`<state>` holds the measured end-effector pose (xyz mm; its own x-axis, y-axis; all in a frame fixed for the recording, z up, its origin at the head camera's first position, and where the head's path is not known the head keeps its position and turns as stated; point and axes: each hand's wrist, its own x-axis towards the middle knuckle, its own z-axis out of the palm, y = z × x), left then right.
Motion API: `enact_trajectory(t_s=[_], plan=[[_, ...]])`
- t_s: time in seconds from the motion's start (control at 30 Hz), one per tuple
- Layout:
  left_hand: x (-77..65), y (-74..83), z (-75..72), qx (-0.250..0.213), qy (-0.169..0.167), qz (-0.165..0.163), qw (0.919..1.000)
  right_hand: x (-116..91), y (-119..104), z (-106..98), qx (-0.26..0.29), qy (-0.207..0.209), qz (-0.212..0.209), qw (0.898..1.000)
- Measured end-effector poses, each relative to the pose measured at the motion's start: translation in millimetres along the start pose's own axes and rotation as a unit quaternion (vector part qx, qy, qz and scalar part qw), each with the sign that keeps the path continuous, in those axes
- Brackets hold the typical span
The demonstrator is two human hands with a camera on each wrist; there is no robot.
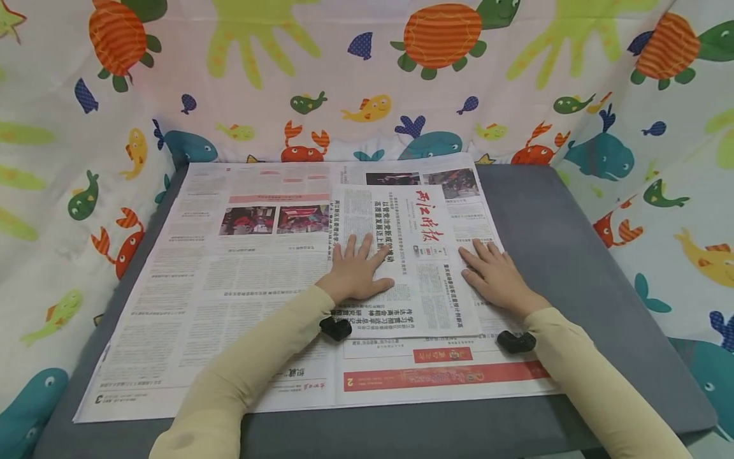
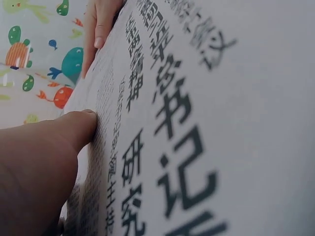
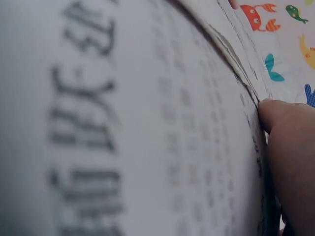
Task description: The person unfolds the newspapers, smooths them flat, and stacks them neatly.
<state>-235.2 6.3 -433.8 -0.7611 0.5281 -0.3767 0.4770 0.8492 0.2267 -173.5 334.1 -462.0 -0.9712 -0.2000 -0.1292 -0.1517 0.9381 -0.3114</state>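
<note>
A folded newspaper (image 1: pixel 427 287) with a red title lies on top of a wide, spread-out newspaper (image 1: pixel 218 268). On the folded one's left part rests my left hand (image 1: pixel 357 271), fingers straight and spread, thumb pointing right. My right hand (image 1: pixel 496 275) lies flat at its right edge, with fingertips reaching over that edge. In the left wrist view the left thumb (image 2: pixel 74 130) touches the printed page, and part of the other hand (image 2: pixel 101 24) shows beyond. Close to the paper's layered edge, the right thumb (image 3: pixel 288 147) appears in the right wrist view.
Both newspapers lie on a grey table (image 1: pixel 522 217), which shows along the right side and front. A white curtain (image 1: pixel 338 70) printed with sea animals hangs behind and at both sides. Black wrist devices (image 1: pixel 516 342) sit by each cuff.
</note>
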Motion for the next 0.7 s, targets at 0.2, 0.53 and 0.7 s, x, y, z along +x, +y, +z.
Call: enact_trajectory(t_s=[0.2,0.53,0.7], plan=[[0.6,-1.8,0.8,-0.016,-0.001,0.007,0.9998,-1.7,0.6,-0.7,0.002,-0.008,0.007,1.0],[2.3,49.0,-2.3,-0.026,0.018,0.063,0.9975,-1.7,-0.3,-0.1,0.001,-0.007,0.016,1.0],[8.3,92.6,2.5,0.004,0.006,0.099,0.9951,-1.1,-1.1,0.6,0.002,-0.004,0.019,1.0]])
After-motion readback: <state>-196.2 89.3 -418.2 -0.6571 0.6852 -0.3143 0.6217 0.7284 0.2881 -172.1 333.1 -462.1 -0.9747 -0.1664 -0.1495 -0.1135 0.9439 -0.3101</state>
